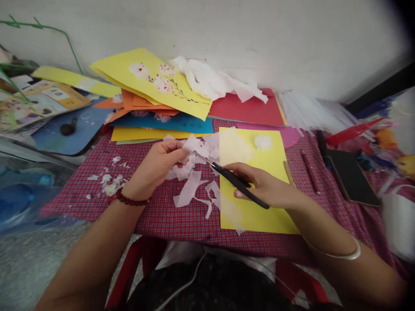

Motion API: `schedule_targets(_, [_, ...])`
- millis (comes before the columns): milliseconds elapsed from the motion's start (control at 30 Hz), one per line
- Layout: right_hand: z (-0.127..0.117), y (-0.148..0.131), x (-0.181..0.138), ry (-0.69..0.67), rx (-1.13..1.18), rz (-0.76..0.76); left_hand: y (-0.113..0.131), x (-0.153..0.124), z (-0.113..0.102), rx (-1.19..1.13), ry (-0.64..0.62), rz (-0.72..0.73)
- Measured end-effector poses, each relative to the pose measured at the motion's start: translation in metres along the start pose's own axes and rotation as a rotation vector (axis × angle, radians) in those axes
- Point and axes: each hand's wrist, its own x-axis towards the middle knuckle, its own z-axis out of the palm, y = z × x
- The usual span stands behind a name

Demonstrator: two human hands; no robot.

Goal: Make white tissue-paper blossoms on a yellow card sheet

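My left hand (165,160) pinches a small piece of white tissue paper (193,144) between thumb and fingers. In my right hand (259,183) is a pair of scissors with black handles (231,178). Their metal blades reach left to the tissue at my left fingertips. Cut tissue scraps (189,190) lie on the checked cloth below. Under my right hand is a yellow paper sheet (259,220). A white tissue puff (263,142) sits near its top, and pale tissue lies over its left side.
Folded coloured cards, the top one yellow with tissue blossoms (142,93), are stacked at the back beside crumpled white tissue (207,80). Tiny white shreds (112,181) lie at left. A pencil (310,172) and black notebook (352,177) lie right. A wall stands behind.
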Motion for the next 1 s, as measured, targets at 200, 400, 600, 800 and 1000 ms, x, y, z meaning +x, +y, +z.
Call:
schedule_targets(200, [0.005, 0.002, 0.000, 0.036, 0.042, 0.049, -0.003, 0.001, 0.002, 0.047, -0.053, -0.030])
schedule_targets(400, [0.004, 0.001, 0.001, 0.027, 0.072, 0.044, 0.000, 0.000, 0.001, 0.079, 0.012, 0.025])
schedule_targets(600, [0.001, -0.001, -0.001, -0.010, 0.020, -0.005, -0.011, 0.008, -0.006, 0.564, 0.260, 0.458])
schedule_targets(800, [-0.002, -0.003, -0.003, -0.103, -0.072, -0.038, -0.008, 0.005, -0.002, 0.580, 0.019, 0.559])
schedule_targets(1000, [-0.010, -0.003, -0.007, -0.196, -0.045, -0.123, -0.009, 0.009, -0.011, 0.354, 0.176, 0.491])
